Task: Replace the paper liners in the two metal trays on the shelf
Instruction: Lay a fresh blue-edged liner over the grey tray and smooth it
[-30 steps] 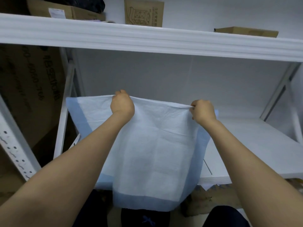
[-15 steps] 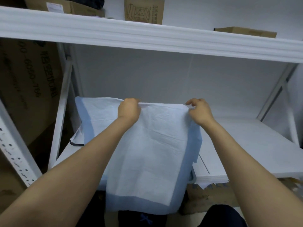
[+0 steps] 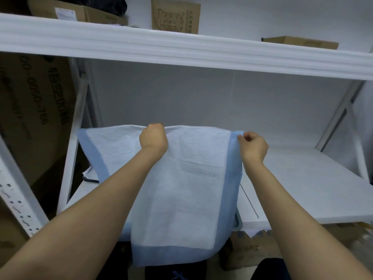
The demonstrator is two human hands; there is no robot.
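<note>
Blue-bordered white paper liner (image 3: 181, 188), draped.

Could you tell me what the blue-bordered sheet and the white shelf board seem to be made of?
The pale, blue-bordered sheet looks like soft matte paper or non-woven liner: it creases and drapes limply. The white shelf board seems smooth painted metal or laminate; which, I cannot tell.

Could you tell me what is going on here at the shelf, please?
A person is holding a blue-edged paper liner up by its top edge. The left hand grips that edge near the middle, and the right hand pinches its right corner. The liner hangs over the left part of the lower shelf, with its bottom end draped past the front. Only a corner of a metal tray shows behind it, and the liner is not yet laid flat.
</note>
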